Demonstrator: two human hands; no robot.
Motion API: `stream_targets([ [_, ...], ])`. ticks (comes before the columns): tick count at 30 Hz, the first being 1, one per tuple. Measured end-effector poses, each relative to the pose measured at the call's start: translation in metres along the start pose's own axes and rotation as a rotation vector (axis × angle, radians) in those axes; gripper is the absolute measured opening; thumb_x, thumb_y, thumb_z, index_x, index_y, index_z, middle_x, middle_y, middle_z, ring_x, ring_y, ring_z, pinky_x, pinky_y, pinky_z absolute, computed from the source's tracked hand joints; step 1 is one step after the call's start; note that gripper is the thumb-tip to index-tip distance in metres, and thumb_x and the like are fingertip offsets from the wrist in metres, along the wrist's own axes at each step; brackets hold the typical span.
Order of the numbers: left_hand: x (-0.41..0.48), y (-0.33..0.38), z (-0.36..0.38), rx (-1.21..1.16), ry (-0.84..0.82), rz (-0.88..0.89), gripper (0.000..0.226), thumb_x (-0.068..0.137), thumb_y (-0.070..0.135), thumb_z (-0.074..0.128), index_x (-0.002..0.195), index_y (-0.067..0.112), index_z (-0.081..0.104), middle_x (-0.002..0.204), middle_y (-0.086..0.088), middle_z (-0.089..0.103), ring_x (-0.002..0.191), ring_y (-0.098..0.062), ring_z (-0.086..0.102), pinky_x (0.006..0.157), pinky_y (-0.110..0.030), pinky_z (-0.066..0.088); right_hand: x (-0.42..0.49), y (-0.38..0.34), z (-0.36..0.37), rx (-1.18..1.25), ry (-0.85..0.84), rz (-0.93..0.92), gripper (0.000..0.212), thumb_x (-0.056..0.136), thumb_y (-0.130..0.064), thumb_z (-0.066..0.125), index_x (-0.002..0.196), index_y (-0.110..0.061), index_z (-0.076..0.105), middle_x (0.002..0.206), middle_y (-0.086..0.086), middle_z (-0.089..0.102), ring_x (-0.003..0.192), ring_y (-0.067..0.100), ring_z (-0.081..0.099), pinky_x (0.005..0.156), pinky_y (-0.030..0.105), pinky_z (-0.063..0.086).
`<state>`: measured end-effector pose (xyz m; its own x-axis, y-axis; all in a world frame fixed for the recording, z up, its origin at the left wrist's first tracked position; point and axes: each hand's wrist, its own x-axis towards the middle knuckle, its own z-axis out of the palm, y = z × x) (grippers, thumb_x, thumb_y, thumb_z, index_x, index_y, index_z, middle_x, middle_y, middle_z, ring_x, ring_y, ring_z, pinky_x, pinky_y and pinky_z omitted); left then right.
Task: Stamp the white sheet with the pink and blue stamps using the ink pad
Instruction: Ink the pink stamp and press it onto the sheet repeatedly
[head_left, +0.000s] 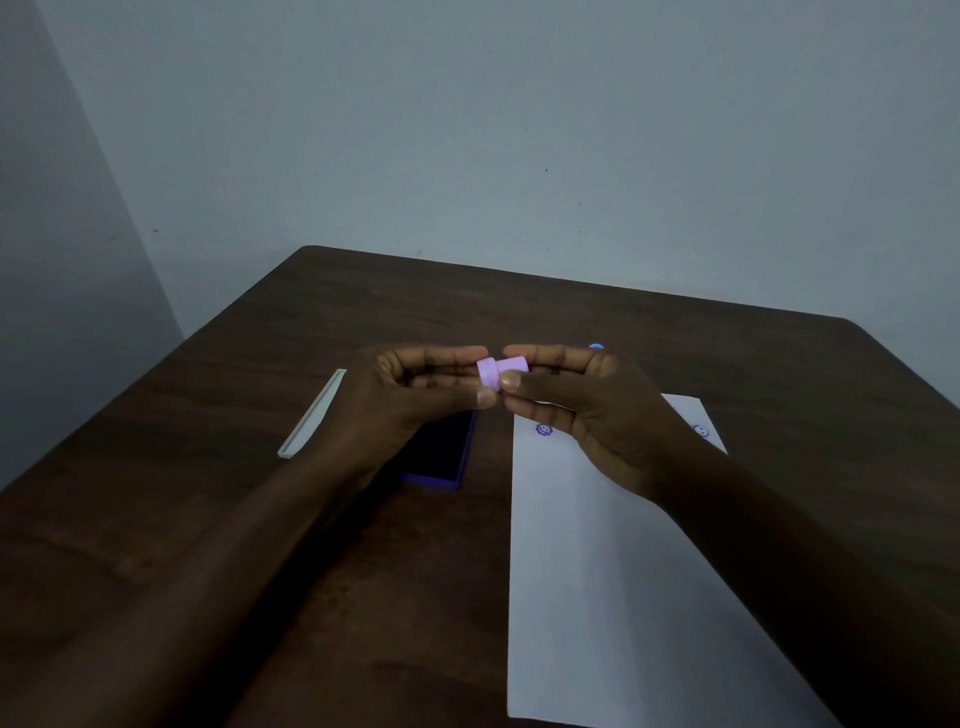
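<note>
Hands, left (410, 400) and right (587, 410), pinch pink stamp (500, 372) above white sheet (597, 571).

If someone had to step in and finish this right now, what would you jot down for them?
Left hand and right hand: both pinch the pink stamp between them, above the table.
Ink pad: open, under the left hand; its lid lies further left.
Blue stamp: behind the right hand, mostly hidden.
White sheet: two prints at its far end, one left, one right.
Left: which stamp made which print I cannot tell; ink and stamp again if needed, then close the pad.
</note>
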<state>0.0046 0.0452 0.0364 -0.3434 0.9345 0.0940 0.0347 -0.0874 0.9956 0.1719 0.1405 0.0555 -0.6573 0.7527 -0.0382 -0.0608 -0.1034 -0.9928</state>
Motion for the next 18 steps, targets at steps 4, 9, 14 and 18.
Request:
stream_targets([
  [4,0.001,0.001,0.001,0.001,-0.002,0.016,0.048,0.05,0.026,0.083,0.097,0.026,0.077,0.099,0.002,0.08,0.096,-0.014,0.075,0.095,-0.041,0.055,-0.001,-0.001,-0.002,0.013,-0.011,-0.003,0.029,0.076,-0.006,0.072,0.104,-0.012,0.071,0.1,0.008,0.077,0.094,0.022,0.073,0.079,0.028,0.059],
  [9,0.005,0.001,-0.005,0.05,0.029,0.021,0.06,0.047,0.04,0.082,0.106,0.035,0.074,0.108,0.01,0.076,0.1,-0.007,0.072,0.089,-0.035,0.055,0.004,-0.013,-0.021,-0.074,0.052,-0.056,0.039,0.074,-0.013,0.077,0.112,-0.013,0.069,0.103,0.008,0.076,0.094,0.022,0.072,0.084,0.034,0.058],
  [14,0.017,-0.005,-0.017,0.138,0.177,0.019,0.025,0.069,0.038,0.072,0.094,0.04,0.071,0.105,0.016,0.071,0.104,0.0,0.063,0.089,-0.027,0.047,0.011,-0.046,-0.069,-0.409,0.253,-0.223,0.023,0.08,-0.021,0.076,0.102,-0.012,0.076,0.094,0.004,0.078,0.079,0.015,0.064,0.08,0.036,0.056],
  [18,0.024,-0.01,-0.023,0.161,0.205,0.008,0.018,0.083,0.024,0.069,0.093,0.039,0.07,0.107,0.016,0.07,0.104,0.002,0.061,0.091,-0.029,0.045,0.02,-0.052,-0.102,-0.701,0.371,-0.275,0.02,0.075,-0.02,0.08,0.094,-0.017,0.078,0.091,-0.005,0.078,0.076,-0.001,0.067,0.07,0.015,0.05],
])
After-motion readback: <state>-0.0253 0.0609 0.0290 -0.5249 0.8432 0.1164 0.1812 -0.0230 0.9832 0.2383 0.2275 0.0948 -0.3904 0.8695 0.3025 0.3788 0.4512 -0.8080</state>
